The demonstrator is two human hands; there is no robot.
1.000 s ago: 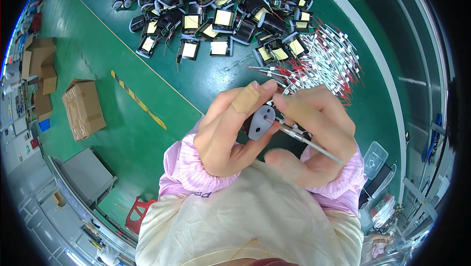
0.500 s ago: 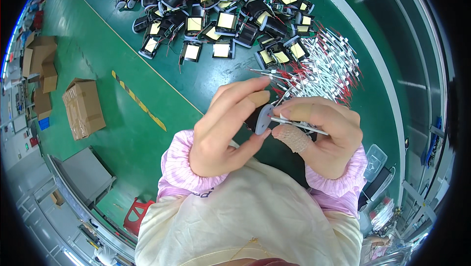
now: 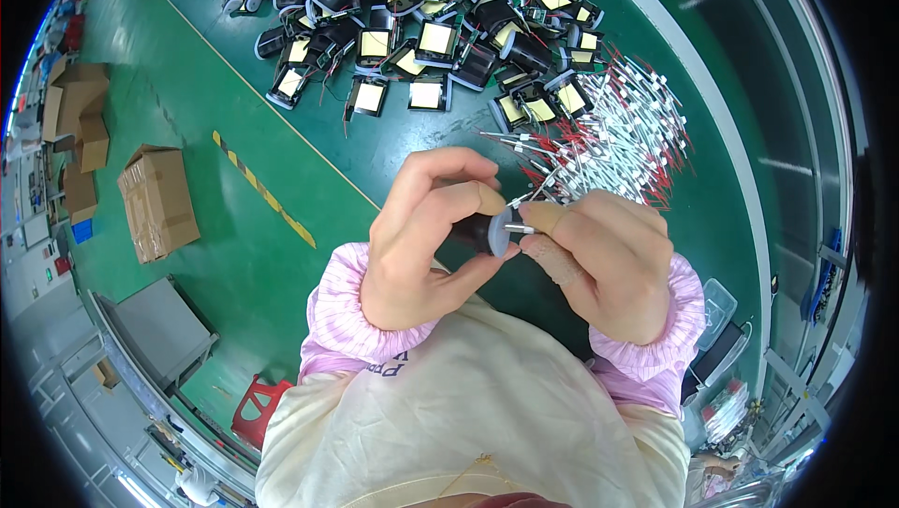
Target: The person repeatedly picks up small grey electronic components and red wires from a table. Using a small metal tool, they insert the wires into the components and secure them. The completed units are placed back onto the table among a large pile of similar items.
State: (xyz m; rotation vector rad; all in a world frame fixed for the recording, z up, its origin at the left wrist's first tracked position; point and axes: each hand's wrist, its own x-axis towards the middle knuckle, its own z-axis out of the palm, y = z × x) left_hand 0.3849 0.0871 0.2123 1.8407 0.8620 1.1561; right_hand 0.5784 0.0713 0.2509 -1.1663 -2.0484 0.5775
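Note:
My left hand [image 3: 426,241] grips a small dark round part with a pale grey face [image 3: 493,231], held up in front of my chest. My right hand [image 3: 609,260], with tan tape on the fingertips, pinches a thin white sleeved wire [image 3: 521,228] against that part's face. Both hands touch at the part. Behind them on the green table [image 3: 393,166] lies a heap of white-and-red sleeved wires [image 3: 623,138] and, farther back, a pile of black components with yellow faces [image 3: 421,12].
Cardboard boxes [image 3: 154,199] stand on the green floor at the left, beside a yellow-black striped strip [image 3: 262,190]. A grey cabinet [image 3: 154,330] and a red stool [image 3: 262,410] sit lower left. A clear plastic tray [image 3: 716,307] lies at the right, past the white table edge.
The part has turned from facing me to edge-on. My right hand has drawn closer, bringing the wire's end onto the part's face, and both hands shifted slightly up.

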